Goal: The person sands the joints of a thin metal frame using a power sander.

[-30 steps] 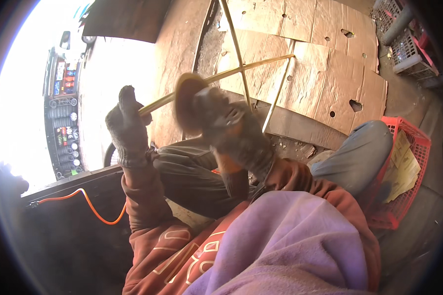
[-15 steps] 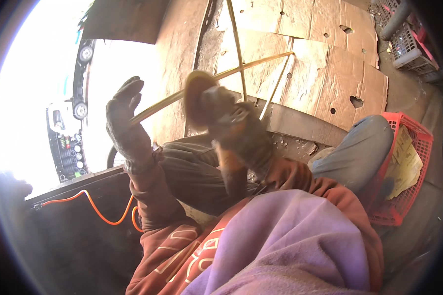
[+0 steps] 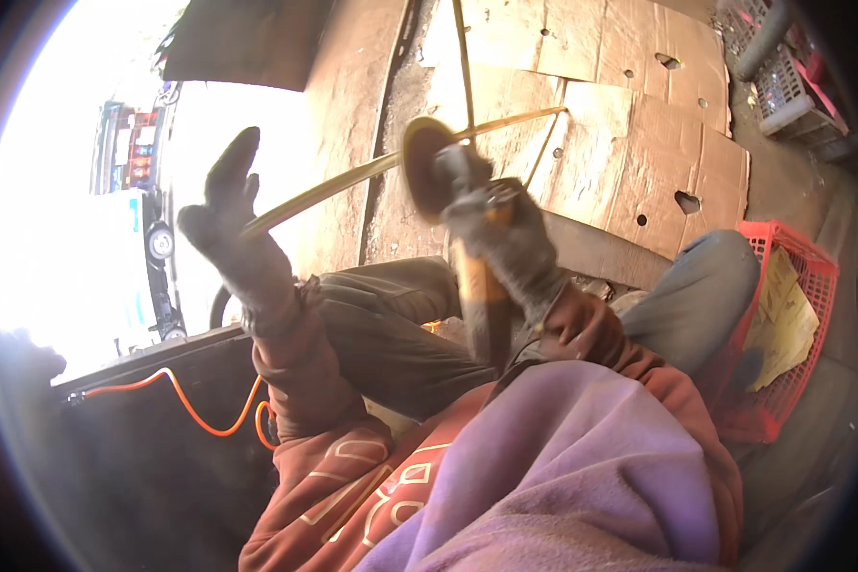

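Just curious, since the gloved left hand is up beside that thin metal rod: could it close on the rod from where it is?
Probably yes. The left hand is open, fingers raised, and the metal rod seems to run right by its palm with nothing between. The right hand holds the angle grinder further along.

Flattened cardboard sheets on floor, red plastic crate, glaring daylight left

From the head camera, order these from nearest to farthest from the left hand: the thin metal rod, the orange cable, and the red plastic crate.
1. Thin metal rod: right at the gloved left hand, running up to the right.
2. Orange cable: below the hand, along the dark ledge.
3. Red plastic crate: far over on the right side.
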Tool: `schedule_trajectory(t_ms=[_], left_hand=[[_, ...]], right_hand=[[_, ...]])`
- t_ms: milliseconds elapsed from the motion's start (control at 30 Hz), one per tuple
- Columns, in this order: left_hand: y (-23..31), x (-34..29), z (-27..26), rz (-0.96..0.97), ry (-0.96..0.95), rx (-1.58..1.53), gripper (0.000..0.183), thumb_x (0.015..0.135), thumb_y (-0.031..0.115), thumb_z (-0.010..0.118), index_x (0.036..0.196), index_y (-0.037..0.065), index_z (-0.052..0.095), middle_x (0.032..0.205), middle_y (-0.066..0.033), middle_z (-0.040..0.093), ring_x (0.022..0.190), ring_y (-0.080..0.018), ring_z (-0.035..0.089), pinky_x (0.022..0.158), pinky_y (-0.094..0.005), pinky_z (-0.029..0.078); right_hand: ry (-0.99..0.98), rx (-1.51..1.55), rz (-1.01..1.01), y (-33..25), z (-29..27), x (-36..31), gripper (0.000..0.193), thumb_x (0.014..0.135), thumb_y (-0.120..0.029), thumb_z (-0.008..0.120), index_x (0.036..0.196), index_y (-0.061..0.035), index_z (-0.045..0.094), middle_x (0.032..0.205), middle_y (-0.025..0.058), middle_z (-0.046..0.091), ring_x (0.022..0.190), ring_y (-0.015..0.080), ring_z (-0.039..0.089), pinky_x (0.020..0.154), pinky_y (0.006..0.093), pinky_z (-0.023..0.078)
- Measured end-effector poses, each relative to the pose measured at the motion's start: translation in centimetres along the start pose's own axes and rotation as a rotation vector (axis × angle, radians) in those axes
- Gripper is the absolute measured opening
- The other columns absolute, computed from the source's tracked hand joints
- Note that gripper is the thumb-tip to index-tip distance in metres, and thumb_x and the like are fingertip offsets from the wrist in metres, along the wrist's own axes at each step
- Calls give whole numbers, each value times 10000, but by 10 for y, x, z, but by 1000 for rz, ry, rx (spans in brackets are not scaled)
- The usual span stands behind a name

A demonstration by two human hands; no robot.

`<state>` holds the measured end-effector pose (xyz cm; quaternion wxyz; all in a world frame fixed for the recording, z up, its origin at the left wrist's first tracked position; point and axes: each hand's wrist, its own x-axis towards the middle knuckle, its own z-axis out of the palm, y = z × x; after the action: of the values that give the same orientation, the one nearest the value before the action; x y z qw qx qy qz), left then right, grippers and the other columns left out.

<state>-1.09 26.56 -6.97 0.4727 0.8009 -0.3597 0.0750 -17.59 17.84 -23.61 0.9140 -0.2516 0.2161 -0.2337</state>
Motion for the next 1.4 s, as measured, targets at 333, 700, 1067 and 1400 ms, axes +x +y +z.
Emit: schedule_trajectory(t_ms=[333, 700, 1067, 1400], left_hand=[[14, 10, 9, 38, -64, -51, 990, 890, 788, 86, 1249, 45, 632, 1301, -125, 612, 1284, -282, 494, 1085, -514, 292], [-6, 1, -14, -32, -63, -163, 977, 922, 744, 29, 1246, 47, 632, 1301, -121, 609, 1268, -275, 498, 1087, -512, 291], [4, 25, 0, -12, -195, -9, 902, 944, 721, 151, 1255, 13, 614, 1308, -152, 602, 1252, -287, 516, 1065, -491, 334], [44, 136, 47, 184, -420, 179, 644, 996, 561, 339, 1063, 64, 744, 1012, -146, 727, 1031, -252, 636, 968, -387, 423]], right_hand=[[-276, -171, -380, 12, 29, -7, 428, 797, -102, 783, 1131, -31, 526, 937, 60, 643, 784, 124, 648, 648, 273, 562], [-328, -381, -464, -4, 60, -34, 484, 807, -110, 786, 1189, -24, 502, 1139, 115, 607, 984, 140, 613, 758, 243, 543], [-133, -35, -60, -26, 24, -7, 403, 781, -100, 781, 1107, -16, 561, 943, 86, 650, 796, 171, 655, 684, 303, 572], [-55, -177, -56, -51, -49, 51, 290, 849, -229, 746, 1044, -44, 636, 870, 55, 678, 738, 162, 659, 638, 314, 561]])
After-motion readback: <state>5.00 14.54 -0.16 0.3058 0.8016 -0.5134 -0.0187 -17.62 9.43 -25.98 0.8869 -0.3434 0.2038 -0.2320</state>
